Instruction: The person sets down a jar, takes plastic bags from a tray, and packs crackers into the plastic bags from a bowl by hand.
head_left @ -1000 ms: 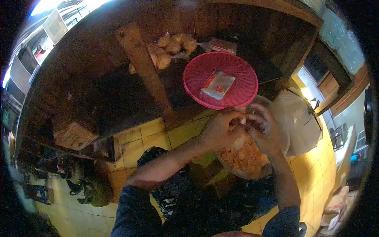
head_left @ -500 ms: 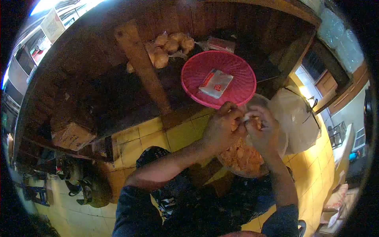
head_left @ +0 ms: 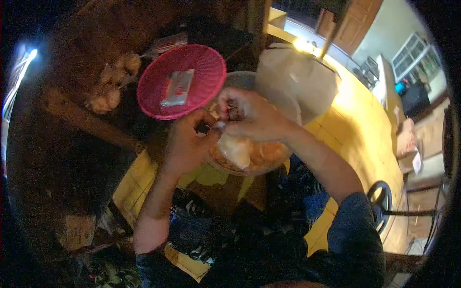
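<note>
My left hand [head_left: 189, 137] and my right hand [head_left: 254, 115] are close together, fingers pinched at the neck of a small clear plastic bag [head_left: 235, 150]. The bag hangs below them, bulging with pale contents that I cannot make out. Under it sits a round basin [head_left: 221, 168] of orange-brown food pieces [head_left: 269, 152]. Just beyond my hands is a pink woven plastic basket [head_left: 211, 62], with a flat red-and-clear packet [head_left: 177, 87] lying in it. My fingertips are partly blurred.
A large whitish bag [head_left: 297, 79] stands behind the basin at the right. Several filled clear bags [head_left: 108, 93] lie on the dark wooden shelf at the left. Yellow tiles [head_left: 355, 139] cover the floor. A black ring-shaped object [head_left: 381, 206] is near my right elbow.
My view has swung to the right, so the basket and basin appear further left. Both hands stay together at the bag, whose bulging body now shows below them.
</note>
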### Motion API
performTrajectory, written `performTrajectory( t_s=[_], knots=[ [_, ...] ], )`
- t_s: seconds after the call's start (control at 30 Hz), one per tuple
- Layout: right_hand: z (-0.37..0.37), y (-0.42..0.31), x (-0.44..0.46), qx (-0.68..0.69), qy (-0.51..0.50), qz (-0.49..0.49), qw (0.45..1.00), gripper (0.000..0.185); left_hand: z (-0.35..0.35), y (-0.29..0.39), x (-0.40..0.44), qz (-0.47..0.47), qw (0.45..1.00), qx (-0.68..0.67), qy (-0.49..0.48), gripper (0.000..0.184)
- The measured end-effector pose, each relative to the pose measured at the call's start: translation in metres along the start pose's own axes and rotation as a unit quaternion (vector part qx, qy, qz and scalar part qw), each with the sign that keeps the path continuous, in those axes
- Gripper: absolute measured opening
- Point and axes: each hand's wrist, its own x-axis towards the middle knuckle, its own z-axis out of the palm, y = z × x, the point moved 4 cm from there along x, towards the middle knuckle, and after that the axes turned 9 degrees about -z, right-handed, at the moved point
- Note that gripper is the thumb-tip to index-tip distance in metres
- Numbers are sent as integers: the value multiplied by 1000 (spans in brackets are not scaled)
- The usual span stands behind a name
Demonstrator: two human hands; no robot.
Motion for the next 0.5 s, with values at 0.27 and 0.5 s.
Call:
performTrajectory(
  t_s=[0.27,0.5],
  knots=[
    [2,-61,-19,-444,38,-332,831,23,9,25,4,-11,979,-163,125,14],
    [0,-74,-40,-583,33,-238,776,24,18,43,-2,89,983,-136,88,20]
  ],
)
